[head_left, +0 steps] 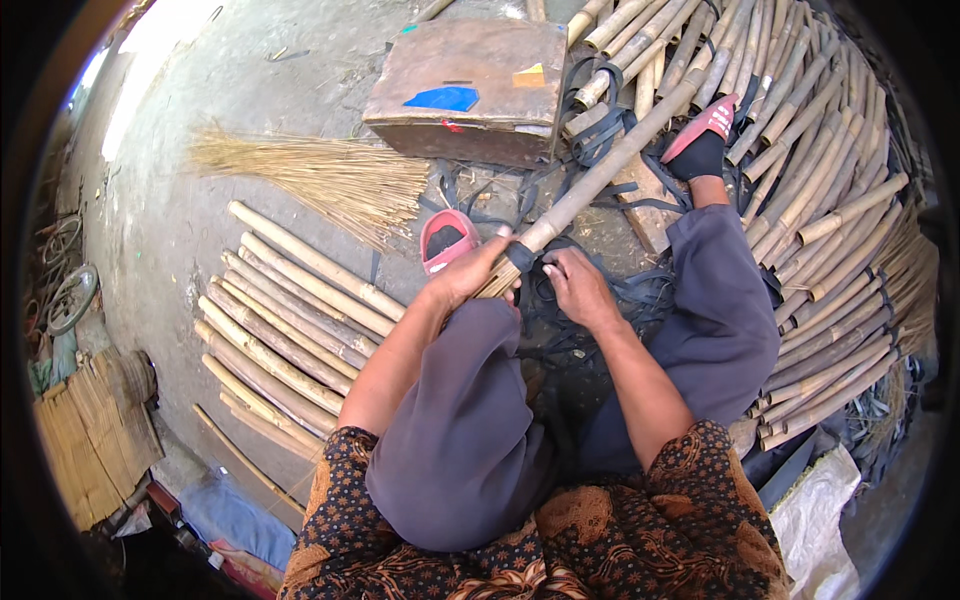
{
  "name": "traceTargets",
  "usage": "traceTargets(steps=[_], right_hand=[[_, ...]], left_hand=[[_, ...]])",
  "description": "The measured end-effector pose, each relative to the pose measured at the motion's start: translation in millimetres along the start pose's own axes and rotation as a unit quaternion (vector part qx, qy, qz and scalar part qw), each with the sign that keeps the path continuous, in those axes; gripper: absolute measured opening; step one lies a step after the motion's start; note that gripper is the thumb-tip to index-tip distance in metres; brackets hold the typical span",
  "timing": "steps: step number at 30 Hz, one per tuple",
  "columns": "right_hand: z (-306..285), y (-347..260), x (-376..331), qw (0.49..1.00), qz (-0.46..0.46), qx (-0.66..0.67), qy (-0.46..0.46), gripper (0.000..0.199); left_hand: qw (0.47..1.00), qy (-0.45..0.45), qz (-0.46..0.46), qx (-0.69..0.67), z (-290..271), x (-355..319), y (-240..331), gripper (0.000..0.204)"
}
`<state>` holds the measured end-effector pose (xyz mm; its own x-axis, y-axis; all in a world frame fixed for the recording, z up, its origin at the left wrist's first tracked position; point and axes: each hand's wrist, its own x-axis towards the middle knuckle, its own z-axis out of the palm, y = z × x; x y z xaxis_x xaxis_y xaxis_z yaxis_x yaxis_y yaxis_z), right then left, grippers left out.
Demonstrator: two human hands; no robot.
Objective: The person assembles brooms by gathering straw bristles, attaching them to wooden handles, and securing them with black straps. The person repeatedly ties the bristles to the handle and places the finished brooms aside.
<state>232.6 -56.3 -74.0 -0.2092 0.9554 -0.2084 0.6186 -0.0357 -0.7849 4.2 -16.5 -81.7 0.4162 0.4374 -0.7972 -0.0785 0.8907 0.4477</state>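
Near end of a bamboo pole, with bristles and a black strip wrapped there, was gripped at scene centre by the closed fingers of the left hand. The right hand was held just right of the strip, fingers curled; whether any strip was pinched could not be told. A straw bundle was spread far left, beside a brown box.

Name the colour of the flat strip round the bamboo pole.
Flat black strip, best in the head view.
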Motion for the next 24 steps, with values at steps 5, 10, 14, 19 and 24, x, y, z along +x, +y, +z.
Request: traceTargets(steps=[5, 10, 14, 19, 24], right_hand=[[-25.3, -0.4, 2.6, 0.999, 0.047, -0.017, -0.008, 0.016], [-91.8, -6.2, 10.8, 0.987, -0.025, -0.141, 0.075, 0.024], [-200.8, -7.4, 17.3, 0.938, -0.075, -0.225, 0.253, 0.045], [-314.6, -6.6, -20.5, 0.765, -0.092, -0.496, 0.4, 0.066], [-343.8, 34.6, -110.2, 0.812, -0.048, -0.408, 0.416, 0.034]], left_hand=[[0.977, 0.032, 0.039, 0.209, 13.3, 11.4, 17.1, 0.066], [0.839, 0.165, 0.164, 0.492, 20.3, -34.5, 57.5, 0.063], [0.734, 0.221, 0.208, 0.607, 8.5, -126.9, 113.7, 0.052], [0.586, 0.217, 0.332, 0.707, 52.9, -251.0, 169.5, 0.046], [0.345, 0.295, 0.537, 0.711, 141.2, -302.5, 182.9, 0.057]])
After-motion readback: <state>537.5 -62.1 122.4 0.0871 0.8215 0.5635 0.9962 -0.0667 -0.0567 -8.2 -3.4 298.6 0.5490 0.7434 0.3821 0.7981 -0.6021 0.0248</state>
